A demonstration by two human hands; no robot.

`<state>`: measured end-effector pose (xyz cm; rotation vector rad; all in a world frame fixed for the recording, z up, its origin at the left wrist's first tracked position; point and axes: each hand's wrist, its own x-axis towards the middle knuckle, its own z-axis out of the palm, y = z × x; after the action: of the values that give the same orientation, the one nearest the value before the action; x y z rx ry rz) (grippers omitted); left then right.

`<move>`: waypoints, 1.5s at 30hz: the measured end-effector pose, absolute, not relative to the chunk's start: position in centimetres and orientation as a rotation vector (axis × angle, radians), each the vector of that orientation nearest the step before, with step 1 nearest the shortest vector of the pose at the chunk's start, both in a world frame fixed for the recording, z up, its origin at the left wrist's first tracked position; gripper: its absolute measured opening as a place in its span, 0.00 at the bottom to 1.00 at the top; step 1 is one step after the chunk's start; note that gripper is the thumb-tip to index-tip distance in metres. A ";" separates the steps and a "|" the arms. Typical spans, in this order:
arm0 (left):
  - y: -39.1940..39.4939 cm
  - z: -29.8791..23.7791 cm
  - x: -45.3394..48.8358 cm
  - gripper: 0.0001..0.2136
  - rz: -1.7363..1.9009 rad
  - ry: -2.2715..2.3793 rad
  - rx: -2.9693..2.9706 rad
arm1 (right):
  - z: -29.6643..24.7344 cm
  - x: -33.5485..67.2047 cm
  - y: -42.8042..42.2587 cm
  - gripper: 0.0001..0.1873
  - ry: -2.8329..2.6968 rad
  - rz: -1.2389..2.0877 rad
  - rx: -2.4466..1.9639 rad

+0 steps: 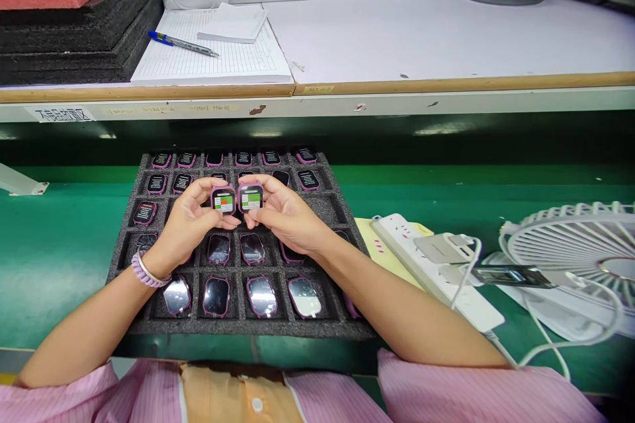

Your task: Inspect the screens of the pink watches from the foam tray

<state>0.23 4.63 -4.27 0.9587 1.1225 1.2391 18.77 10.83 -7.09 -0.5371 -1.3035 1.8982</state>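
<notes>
My left hand (191, 218) grips a small pink-framed watch body (223, 201) with a lit screen showing green and red. My right hand (284, 210) grips a second one (251, 197) with a lit green screen. Both are held side by side, nearly touching, above a black foam tray (342, 211). Several more pink watch bodies lie in the tray's pockets: those in the back rows (182, 182) show text on dark screens, and those in the front rows (260, 295) are dark and reflective. A few pockets on the right are bare.
The tray rests on a green belt (59, 244). At right lie a white power strip (421, 258), a plugged charger and cables, and a white fan (575, 244). On the shelf above are a paper pad with a pen (181, 43) and black foam stacks (74, 33). Another person sits far back.
</notes>
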 end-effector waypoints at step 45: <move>4.9 -4.1 0.0 0.25 1.264 1.113 0.912 | -7.4 18.9 11.2 0.27 -1.228 1.961 -0.586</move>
<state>-0.03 4.87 -4.10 0.9119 1.1133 1.2639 18.87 11.24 -7.37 -0.5860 -1.2279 1.9612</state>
